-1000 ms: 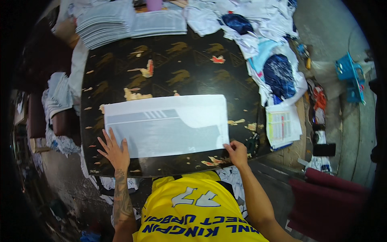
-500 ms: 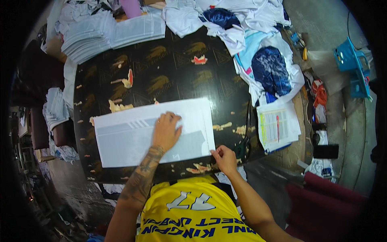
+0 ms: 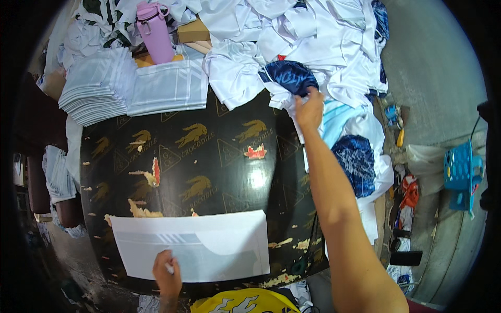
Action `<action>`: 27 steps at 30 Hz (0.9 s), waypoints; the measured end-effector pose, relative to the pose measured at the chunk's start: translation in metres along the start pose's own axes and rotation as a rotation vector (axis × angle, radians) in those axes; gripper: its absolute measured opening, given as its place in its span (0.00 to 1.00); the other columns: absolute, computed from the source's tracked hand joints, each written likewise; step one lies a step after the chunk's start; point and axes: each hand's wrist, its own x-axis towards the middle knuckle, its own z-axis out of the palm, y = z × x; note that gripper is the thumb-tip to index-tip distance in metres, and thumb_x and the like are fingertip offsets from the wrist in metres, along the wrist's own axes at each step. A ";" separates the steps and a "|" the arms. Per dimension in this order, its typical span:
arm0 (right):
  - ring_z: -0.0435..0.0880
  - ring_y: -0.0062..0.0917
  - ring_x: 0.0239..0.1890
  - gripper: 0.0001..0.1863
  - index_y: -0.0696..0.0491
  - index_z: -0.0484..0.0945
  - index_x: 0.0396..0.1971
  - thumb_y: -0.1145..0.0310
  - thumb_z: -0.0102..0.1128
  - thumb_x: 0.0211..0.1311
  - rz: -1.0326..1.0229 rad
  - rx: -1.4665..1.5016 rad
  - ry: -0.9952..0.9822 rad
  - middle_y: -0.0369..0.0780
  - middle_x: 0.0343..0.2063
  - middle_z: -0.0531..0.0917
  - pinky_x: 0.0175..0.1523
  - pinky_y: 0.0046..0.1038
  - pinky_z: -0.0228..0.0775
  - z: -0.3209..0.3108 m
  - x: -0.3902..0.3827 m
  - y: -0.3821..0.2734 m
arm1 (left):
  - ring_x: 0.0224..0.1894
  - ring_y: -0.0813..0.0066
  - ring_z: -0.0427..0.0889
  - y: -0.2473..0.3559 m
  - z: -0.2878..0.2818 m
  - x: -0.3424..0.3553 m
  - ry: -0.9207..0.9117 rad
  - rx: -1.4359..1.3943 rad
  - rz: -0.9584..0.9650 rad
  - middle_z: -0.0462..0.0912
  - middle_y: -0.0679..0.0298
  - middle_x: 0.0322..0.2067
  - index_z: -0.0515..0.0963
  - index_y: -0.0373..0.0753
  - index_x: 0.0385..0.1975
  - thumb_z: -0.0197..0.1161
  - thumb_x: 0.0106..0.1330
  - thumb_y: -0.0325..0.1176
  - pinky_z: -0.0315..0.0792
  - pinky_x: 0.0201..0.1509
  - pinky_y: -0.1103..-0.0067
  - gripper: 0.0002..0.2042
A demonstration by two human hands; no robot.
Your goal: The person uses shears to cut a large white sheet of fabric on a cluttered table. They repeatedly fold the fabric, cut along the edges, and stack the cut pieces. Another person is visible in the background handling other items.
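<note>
A white cut fabric panel (image 3: 229, 261) with pale grey areas and slanted stripes lies flat near the table's front edge. My left hand (image 3: 167, 274) rests over its lower left part, fingers curled. A small whitish thing shows between them, too small to name. My right arm stretches far forward, and my right hand (image 3: 310, 109) is at the lower right edge of a navy printed fabric piece (image 3: 289, 75). Thumb and fingers close on that edge. Around it are white fabric pieces (image 3: 235, 73) and a light blue one (image 3: 336, 122). Another navy bundle (image 3: 355, 164) lies beside my forearm.
The dark printed table (image 3: 209, 141) has chipped patches. Stacked folded grey-white panels (image 3: 99, 86) sit at the far left, with a pink bottle (image 3: 156, 36) and a cardboard box (image 3: 193, 32) behind. Dark scissors (image 3: 298, 267) lie near the front right. A blue plastic basket (image 3: 459, 169) is at right.
My right hand has left the panel's corner and reached far forward to the navy fabric. My left hand has drawn back toward the panel's lower left and curled. The view has tilted up.
</note>
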 end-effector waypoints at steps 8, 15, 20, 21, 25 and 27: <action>0.85 0.34 0.40 0.14 0.58 0.85 0.55 0.70 0.61 0.75 -0.153 0.306 -0.198 0.45 0.38 0.87 0.50 0.34 0.77 -0.104 0.088 -0.017 | 0.42 0.59 0.82 0.008 -0.009 0.064 0.037 -0.069 -0.026 0.82 0.54 0.39 0.80 0.32 0.52 0.63 0.74 0.24 0.76 0.49 0.69 0.10; 0.84 0.37 0.46 0.19 0.61 0.86 0.43 0.92 0.52 0.57 -0.785 0.303 -0.361 0.44 0.40 0.83 0.52 0.31 0.76 -0.364 -0.007 -0.181 | 0.67 0.58 0.76 0.176 -0.015 0.217 0.065 -0.461 0.635 0.81 0.55 0.60 0.80 0.35 0.63 0.64 0.77 0.33 0.65 0.75 0.65 0.18; 0.82 0.39 0.43 0.21 0.59 0.87 0.34 0.90 0.49 0.43 -0.878 0.178 -0.380 0.44 0.38 0.81 0.49 0.34 0.74 -0.477 -0.108 -0.251 | 0.63 0.74 0.77 0.267 -0.025 0.204 -0.713 -0.864 0.560 0.81 0.60 0.63 0.79 0.36 0.66 0.64 0.80 0.38 0.70 0.69 0.73 0.20; 0.82 0.39 0.43 0.21 0.59 0.88 0.33 0.90 0.50 0.43 -0.883 0.139 -0.366 0.44 0.38 0.81 0.49 0.35 0.74 -0.493 -0.125 -0.252 | 0.60 0.77 0.78 0.265 -0.026 0.183 -0.960 -0.803 0.493 0.83 0.62 0.61 0.79 0.36 0.66 0.65 0.81 0.40 0.72 0.66 0.74 0.20; 0.83 0.38 0.46 0.17 0.56 0.88 0.33 0.87 0.56 0.44 -0.728 0.071 -0.431 0.43 0.39 0.82 0.52 0.39 0.74 -0.551 -0.200 -0.229 | 0.53 0.83 0.78 0.217 -0.046 0.092 -1.302 -0.669 0.584 0.85 0.70 0.49 0.81 0.30 0.60 0.67 0.80 0.38 0.74 0.61 0.78 0.19; 0.83 0.40 0.48 0.18 0.55 0.89 0.39 0.84 0.61 0.47 -0.552 0.093 -0.626 0.44 0.41 0.83 0.55 0.40 0.74 -0.565 -0.235 -0.215 | 0.50 0.82 0.79 0.195 -0.065 0.052 -0.975 -0.740 0.317 0.85 0.70 0.47 0.81 0.32 0.58 0.64 0.81 0.37 0.75 0.57 0.78 0.16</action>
